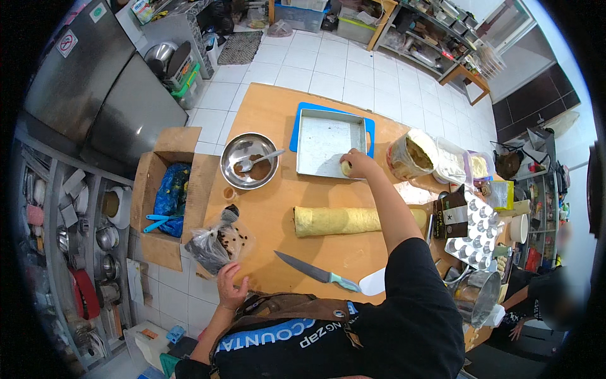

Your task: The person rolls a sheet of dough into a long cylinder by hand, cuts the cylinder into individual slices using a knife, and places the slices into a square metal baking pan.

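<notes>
Right hand (361, 165) over the near right corner of a rectangular metal baking pan (328, 145), fingers bent in and closed on a small pale-yellow lump (346, 168), low against the inside of the pan's near edge. Beneath the pan, a blue cutting board (370, 134), set toward the far side of the wooden table (265, 114). Left hand (231, 287) at the near table edge, thumb and fingers loosely bent and parted, with no visible hold on anything; just beyond, a clear plastic bag (211, 249) of small dark bits, impossible to tell whether touched or only close. Left of the pan, a steel mixing bowl (230, 151) with brown powder and a spoon (262, 160) inside. Nearer, a rolled yellow log (338, 221), lying crosswise and partly hidden under the right forearm; nearer again, a chef's knife (306, 268) with turquoise handle, pointing left, beside a white scraper (374, 282).
</notes>
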`<control>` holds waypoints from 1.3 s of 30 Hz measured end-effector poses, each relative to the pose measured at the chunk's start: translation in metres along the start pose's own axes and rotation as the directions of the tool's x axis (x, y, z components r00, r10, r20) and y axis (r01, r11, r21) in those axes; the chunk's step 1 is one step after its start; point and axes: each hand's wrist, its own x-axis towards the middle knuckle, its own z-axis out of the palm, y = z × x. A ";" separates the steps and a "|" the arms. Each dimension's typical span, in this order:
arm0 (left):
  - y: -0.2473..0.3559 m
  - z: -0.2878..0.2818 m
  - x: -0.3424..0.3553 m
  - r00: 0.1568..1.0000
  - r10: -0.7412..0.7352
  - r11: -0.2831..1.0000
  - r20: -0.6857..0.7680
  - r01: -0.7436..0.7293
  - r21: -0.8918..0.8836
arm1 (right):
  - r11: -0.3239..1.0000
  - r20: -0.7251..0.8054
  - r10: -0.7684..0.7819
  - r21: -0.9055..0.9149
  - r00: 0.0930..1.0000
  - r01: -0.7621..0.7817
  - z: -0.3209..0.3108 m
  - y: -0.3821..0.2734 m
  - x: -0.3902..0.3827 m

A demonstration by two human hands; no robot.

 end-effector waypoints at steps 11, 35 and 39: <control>0.038 0.036 0.081 0.968 0.153 0.988 0.201 -0.148 -0.039 | 0.920 -0.441 0.154 0.390 0.884 0.034 -0.041 0.033 -0.059; 0.078 0.305 0.328 0.845 -0.231 0.935 0.483 0.330 -0.130 | 0.988 -0.421 -0.054 0.107 0.906 0.108 0.017 0.028 -0.052; 0.107 0.290 0.326 0.941 0.008 0.990 0.339 0.040 -0.136 | 0.967 -0.496 -0.039 0.199 0.867 0.158 0.026 0.047 -0.056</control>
